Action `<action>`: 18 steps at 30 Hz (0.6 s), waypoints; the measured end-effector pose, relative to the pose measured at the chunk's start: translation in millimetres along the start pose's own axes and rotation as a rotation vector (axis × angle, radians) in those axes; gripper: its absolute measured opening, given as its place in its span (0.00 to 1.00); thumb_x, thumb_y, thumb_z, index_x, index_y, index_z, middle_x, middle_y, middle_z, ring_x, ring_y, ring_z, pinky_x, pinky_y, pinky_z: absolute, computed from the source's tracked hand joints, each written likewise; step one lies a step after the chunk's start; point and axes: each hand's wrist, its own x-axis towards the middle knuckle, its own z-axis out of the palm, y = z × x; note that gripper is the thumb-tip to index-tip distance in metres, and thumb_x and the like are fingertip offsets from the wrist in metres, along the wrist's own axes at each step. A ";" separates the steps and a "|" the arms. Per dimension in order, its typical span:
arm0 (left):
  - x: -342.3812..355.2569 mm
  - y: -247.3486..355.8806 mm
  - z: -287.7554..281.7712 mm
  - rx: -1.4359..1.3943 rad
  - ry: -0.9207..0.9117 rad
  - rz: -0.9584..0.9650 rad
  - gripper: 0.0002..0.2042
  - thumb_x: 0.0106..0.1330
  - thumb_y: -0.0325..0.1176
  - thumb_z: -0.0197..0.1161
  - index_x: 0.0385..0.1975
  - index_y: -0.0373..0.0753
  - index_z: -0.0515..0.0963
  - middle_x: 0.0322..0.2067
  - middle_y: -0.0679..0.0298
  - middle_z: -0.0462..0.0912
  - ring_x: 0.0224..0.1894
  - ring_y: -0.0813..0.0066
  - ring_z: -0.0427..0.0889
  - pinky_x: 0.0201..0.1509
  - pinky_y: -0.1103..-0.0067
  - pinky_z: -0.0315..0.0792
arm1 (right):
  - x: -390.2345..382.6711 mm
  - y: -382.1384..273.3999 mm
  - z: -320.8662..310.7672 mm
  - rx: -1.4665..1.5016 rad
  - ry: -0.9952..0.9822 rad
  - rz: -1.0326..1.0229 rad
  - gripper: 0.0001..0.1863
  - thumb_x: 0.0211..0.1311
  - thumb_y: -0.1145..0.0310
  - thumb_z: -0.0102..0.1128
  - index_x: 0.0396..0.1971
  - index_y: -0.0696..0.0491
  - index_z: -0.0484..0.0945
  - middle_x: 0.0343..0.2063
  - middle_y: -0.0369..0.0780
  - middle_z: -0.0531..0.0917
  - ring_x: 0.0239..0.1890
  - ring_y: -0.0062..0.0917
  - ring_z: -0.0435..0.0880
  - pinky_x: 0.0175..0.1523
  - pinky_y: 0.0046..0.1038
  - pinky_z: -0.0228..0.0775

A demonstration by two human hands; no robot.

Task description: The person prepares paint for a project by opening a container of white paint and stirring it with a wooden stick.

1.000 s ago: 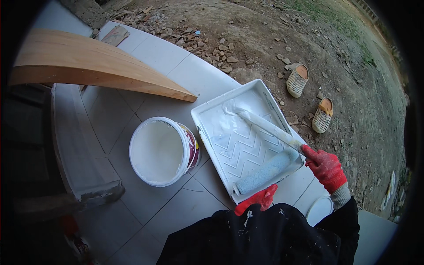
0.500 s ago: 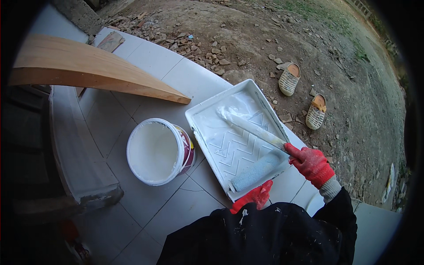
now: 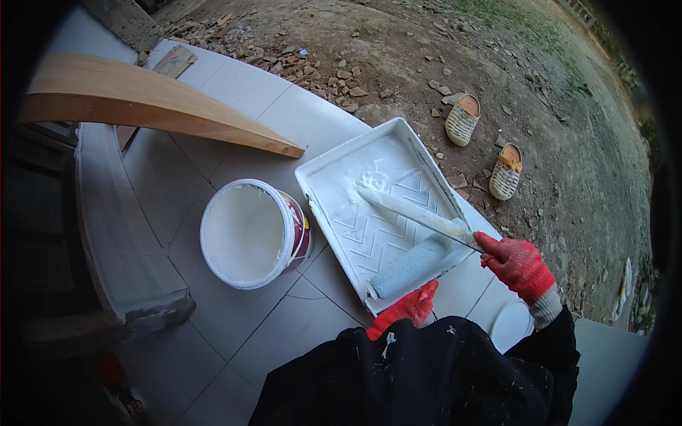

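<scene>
A white paint tray (image 3: 355, 245) with zigzag ridges lies on the tiles, wet white paint pooled at its far end. My right hand (image 3: 522, 266), in a red glove, is closed round the end of a paint-smeared stick (image 3: 426, 220). The stick's other end rests in the paint. My left hand (image 3: 407, 309), also red-gloved, grips the tray's near edge; part of it is hidden by my dark clothing. Across the near end of the tray lies a pale blue paint roller (image 3: 412, 268). Left of the tray stands a white bucket (image 3: 245, 234) with whitish paint inside.
A wooden plank (image 3: 163, 106) juts in from the upper left, its tip close to the tray. A round white lid (image 3: 511, 325) lies by my right forearm. Beyond the tiled edge are two clogs (image 3: 464, 121) on dirt, and rubble (image 3: 327, 78).
The stick's paint-covered end has shifted toward me and slightly right through the paint. My right hand has moved a little right and nearer. More of the white lid shows.
</scene>
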 end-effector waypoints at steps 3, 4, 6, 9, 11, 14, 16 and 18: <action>-3.0 1.9 -1.8 0.007 -0.002 -0.003 0.17 0.62 0.32 0.55 0.52 0.43 0.72 0.49 0.62 0.76 0.48 0.63 0.77 0.51 0.68 0.70 | 2.7 10.7 2.5 0.069 0.052 0.013 0.21 0.64 0.66 0.56 0.57 0.49 0.74 0.31 0.43 0.83 0.34 0.33 0.83 0.43 0.35 0.74; -3.8 3.1 -2.8 0.008 0.000 -0.002 0.17 0.62 0.32 0.55 0.52 0.43 0.72 0.49 0.62 0.76 0.48 0.63 0.77 0.51 0.68 0.70 | 4.9 9.2 4.0 0.069 0.053 0.011 0.21 0.64 0.66 0.56 0.57 0.49 0.74 0.31 0.43 0.83 0.34 0.33 0.83 0.43 0.35 0.74; -3.6 2.0 -5.1 0.014 -0.004 0.000 0.17 0.62 0.32 0.55 0.52 0.43 0.72 0.49 0.62 0.76 0.48 0.63 0.77 0.51 0.68 0.70 | 13.3 4.4 3.0 0.254 0.007 0.013 0.18 0.66 0.67 0.53 0.54 0.52 0.76 0.28 0.40 0.83 0.30 0.26 0.83 0.37 0.31 0.74; -4.9 4.2 -8.1 0.011 -0.002 0.004 0.17 0.62 0.32 0.55 0.52 0.43 0.72 0.49 0.62 0.76 0.49 0.63 0.77 0.51 0.68 0.70 | 41.4 -1.6 -10.5 0.489 -0.209 0.221 0.15 0.67 0.68 0.49 0.48 0.55 0.79 0.26 0.37 0.83 0.25 0.20 0.81 0.29 0.25 0.73; -6.6 4.6 -8.6 0.017 -0.004 -0.007 0.16 0.62 0.32 0.55 0.51 0.43 0.72 0.49 0.62 0.76 0.49 0.63 0.77 0.51 0.69 0.70 | 64.6 -0.9 -15.1 0.528 -0.236 0.226 0.14 0.68 0.64 0.50 0.42 0.57 0.80 0.24 0.36 0.80 0.20 0.19 0.77 0.25 0.23 0.70; -4.1 8.0 -10.5 0.004 0.003 0.015 0.16 0.62 0.32 0.55 0.51 0.43 0.72 0.49 0.62 0.76 0.49 0.63 0.77 0.51 0.69 0.70 | 89.4 9.3 -15.8 0.513 -0.227 0.264 0.13 0.68 0.65 0.49 0.39 0.56 0.81 0.23 0.36 0.80 0.19 0.20 0.76 0.25 0.23 0.70; -6.7 7.8 -11.3 0.003 0.001 0.000 0.16 0.63 0.32 0.54 0.51 0.43 0.73 0.50 0.62 0.76 0.49 0.64 0.77 0.50 0.69 0.70 | 107.5 4.3 -7.8 0.530 -0.228 0.210 0.13 0.67 0.64 0.49 0.39 0.55 0.81 0.23 0.36 0.80 0.20 0.20 0.76 0.27 0.24 0.70; -7.1 7.0 -10.4 0.003 0.001 -0.006 0.16 0.63 0.33 0.54 0.51 0.43 0.73 0.50 0.62 0.76 0.49 0.64 0.77 0.50 0.69 0.70 | 118.0 -8.9 6.1 0.392 -0.213 0.160 0.16 0.67 0.60 0.47 0.41 0.53 0.82 0.28 0.38 0.83 0.29 0.26 0.80 0.39 0.30 0.73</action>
